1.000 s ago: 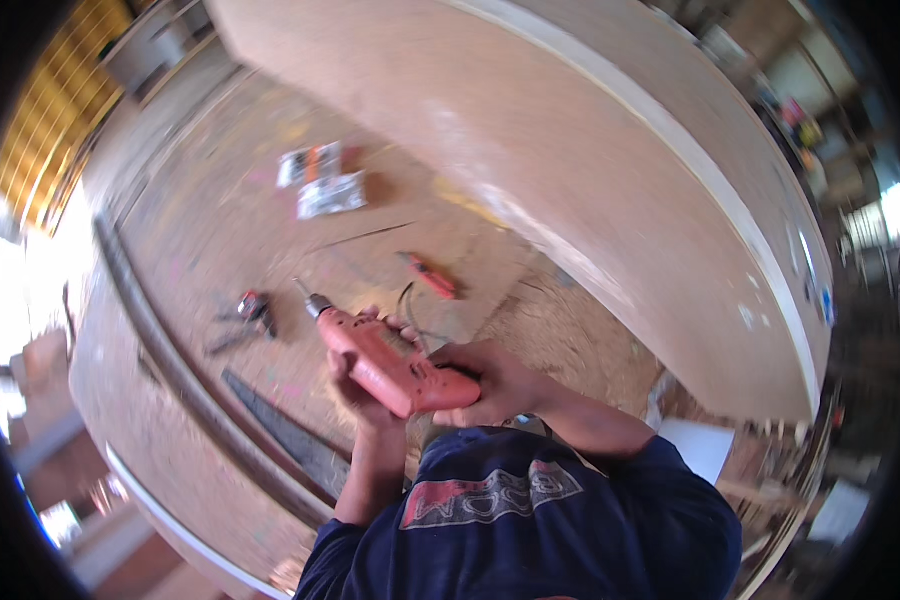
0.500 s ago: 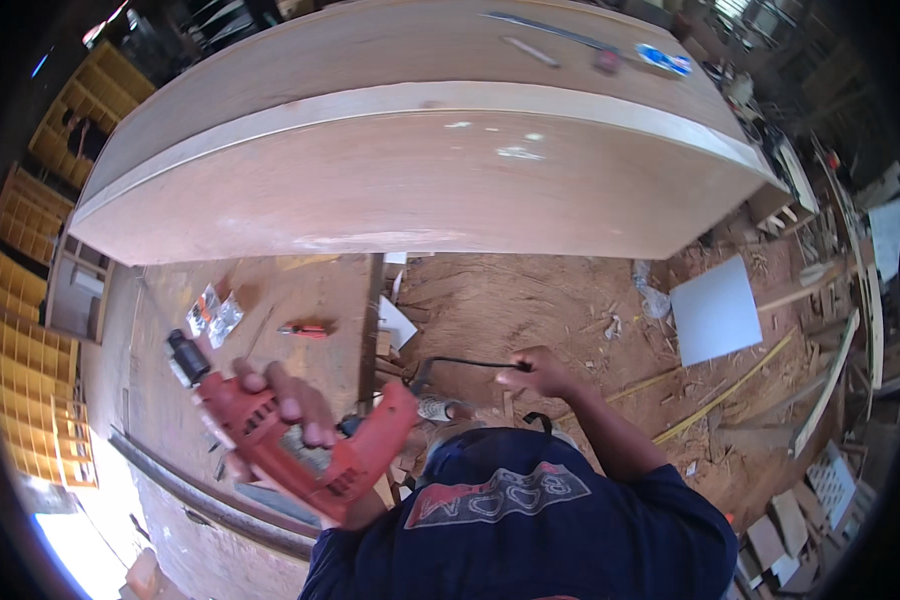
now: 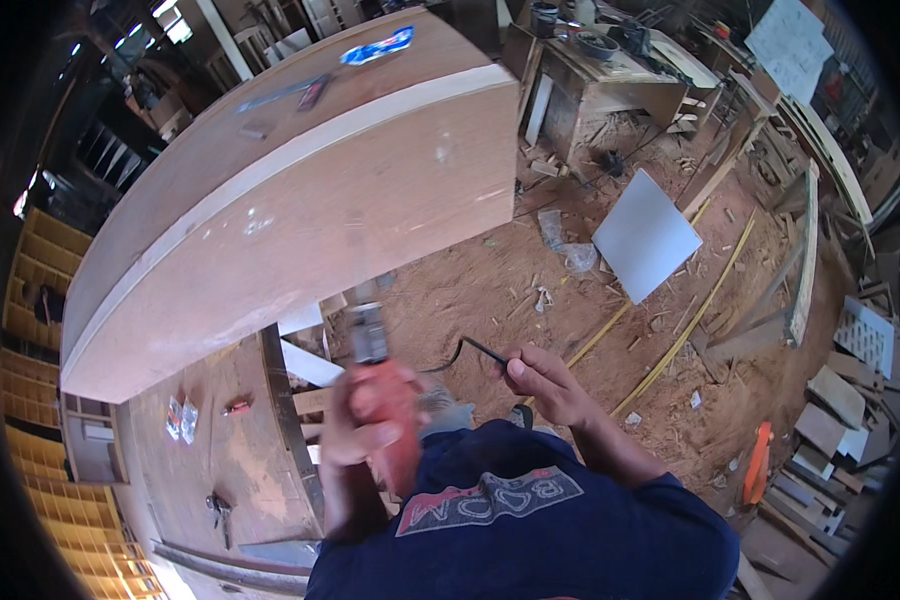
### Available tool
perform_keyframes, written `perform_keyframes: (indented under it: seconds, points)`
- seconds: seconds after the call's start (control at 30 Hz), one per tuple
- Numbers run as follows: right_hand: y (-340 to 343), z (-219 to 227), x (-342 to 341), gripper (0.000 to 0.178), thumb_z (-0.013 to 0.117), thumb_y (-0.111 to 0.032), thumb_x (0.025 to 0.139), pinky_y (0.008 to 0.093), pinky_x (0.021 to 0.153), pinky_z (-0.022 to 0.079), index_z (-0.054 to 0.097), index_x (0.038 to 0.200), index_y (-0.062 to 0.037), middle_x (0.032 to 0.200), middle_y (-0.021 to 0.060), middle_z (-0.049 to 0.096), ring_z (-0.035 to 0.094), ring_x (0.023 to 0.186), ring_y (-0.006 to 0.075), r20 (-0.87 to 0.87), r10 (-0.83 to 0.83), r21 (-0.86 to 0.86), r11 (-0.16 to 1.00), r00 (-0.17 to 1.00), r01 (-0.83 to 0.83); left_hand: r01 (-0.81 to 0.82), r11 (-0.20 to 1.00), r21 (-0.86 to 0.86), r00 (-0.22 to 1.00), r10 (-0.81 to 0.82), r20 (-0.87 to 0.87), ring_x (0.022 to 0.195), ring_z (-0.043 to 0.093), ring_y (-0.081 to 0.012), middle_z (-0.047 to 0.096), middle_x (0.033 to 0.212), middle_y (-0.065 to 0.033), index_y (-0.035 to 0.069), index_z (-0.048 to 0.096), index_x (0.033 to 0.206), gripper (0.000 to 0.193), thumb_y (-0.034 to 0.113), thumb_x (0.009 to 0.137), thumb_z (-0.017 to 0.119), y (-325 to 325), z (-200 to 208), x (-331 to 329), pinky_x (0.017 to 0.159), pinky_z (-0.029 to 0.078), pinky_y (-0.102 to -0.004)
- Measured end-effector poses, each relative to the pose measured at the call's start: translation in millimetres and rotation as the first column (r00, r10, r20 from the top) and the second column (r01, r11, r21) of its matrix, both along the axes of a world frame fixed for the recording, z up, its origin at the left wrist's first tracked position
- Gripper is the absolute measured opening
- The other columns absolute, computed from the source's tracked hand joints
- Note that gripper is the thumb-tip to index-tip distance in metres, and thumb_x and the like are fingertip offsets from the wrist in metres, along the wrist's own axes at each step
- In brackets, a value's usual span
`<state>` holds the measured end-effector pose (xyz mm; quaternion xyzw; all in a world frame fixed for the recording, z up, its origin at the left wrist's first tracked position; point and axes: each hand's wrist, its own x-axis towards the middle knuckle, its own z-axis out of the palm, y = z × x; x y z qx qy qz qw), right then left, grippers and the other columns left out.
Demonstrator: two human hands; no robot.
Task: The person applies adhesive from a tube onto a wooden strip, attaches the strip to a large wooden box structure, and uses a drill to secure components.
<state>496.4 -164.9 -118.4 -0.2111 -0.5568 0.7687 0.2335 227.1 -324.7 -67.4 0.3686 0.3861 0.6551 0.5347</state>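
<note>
In front of my chest, my left hand (image 3: 358,435) is wrapped round a red power drill (image 3: 395,435), blurred by motion. The drill's metal chuck (image 3: 369,335) points away from me, and a thin blurred bit seems to extend beyond it. My right hand (image 3: 547,388), to the right, is closed on a black power cord (image 3: 484,351) with the thumb along it. The cord bends left toward the drill. Ahead of the drill stands a large plywood box (image 3: 300,235) with a pale edge strip.
On the box lie a blue-and-white packet (image 3: 378,46), a metal square (image 3: 285,93) and a small pale stick (image 3: 253,131). A wooden bench (image 3: 255,470) at left bears small plastic packets (image 3: 181,420) and a red-handled tool (image 3: 237,407). A white board (image 3: 647,238) and wood scraps lie on the ground.
The view has turned to the right. My left hand has swung the drill from the left to in front of my chest, its chuck now pointing away. My right hand still grips the cord.
</note>
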Motion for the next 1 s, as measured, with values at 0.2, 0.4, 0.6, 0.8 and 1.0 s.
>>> perform_keyframes:
  seconds: [0.2,0.4,0.6,0.8,1.0]
  points:
    - [60.9,1.7,39.3,0.029,0.057,-0.029,0.118,0.0383,0.079,0.051,0.066,0.111,-0.0022,0.089,0.0077,0.062,0.062,0.085,0.0190,0.106,0.025,0.364,0.929,0.994,-0.062,0.325,0.926,-0.194,0.934,-0.346,-0.087,0.101,0.077,-0.0237,0.071,0.129,-0.0189,-0.007,0.056,0.143,0.078,0.030,0.083,0.088,143.9,-10.4,72.9,0.088,0.065,-0.0390]
    - [155.1,-89.7,119.8,0.045,0.070,-0.040,0.109,0.0406,0.069,0.048,0.065,0.091,0.0009,0.078,0.0125,0.060,0.059,0.075,0.0191,0.282,-0.310,0.477,0.866,0.908,0.147,0.565,0.821,-0.084,0.824,-0.555,0.115,0.095,0.075,-0.0203,0.070,0.121,-0.0141,-0.003,0.060,0.136,0.072,0.028,0.078,0.089,289.2,-24.7,104.5,0.087,0.064,-0.0380]
    - [241.1,-211.3,301.3,0.057,0.061,-0.052,0.111,0.0420,0.064,0.042,0.067,0.094,0.0023,0.073,0.0107,0.052,0.048,0.070,0.0194,0.726,-0.649,0.460,0.705,0.227,0.540,0.597,0.803,-0.002,0.803,-0.597,0.004,0.097,0.075,-0.0198,0.070,0.123,-0.0141,-0.002,0.056,0.144,0.080,0.024,0.076,0.090,441.6,-5.2,110.6,0.083,0.064,-0.0369]
    - [349.1,-140.3,272.7,0.053,0.047,-0.043,0.119,0.0421,0.071,0.044,0.059,0.091,0.0013,0.078,0.0110,0.052,0.050,0.077,0.0180,0.507,-0.857,0.680,0.461,0.088,0.570,0.548,0.834,-0.069,0.826,-0.552,-0.113,0.091,0.075,-0.0230,0.071,0.119,-0.0165,-0.001,0.055,0.140,0.078,0.026,0.075,0.089,555.8,-11.6,113.5,0.080,0.066,-0.0405]
    - [473.1,-54.6,129.1,0.038,0.043,-0.034,0.123,0.0336,0.075,0.046,0.058,0.103,-0.0056,0.086,0.0023,0.051,0.048,0.082,0.0143,0.293,-0.619,0.264,0.785,0.729,0.561,0.523,0.802,-0.288,0.843,-0.536,0.036,0.097,0.075,-0.0248,0.071,0.124,-0.0186,0.001,0.052,0.145,0.082,0.029,0.077,0.088,628.9,-54.2,147.7,0.081,0.066,-0.0410]
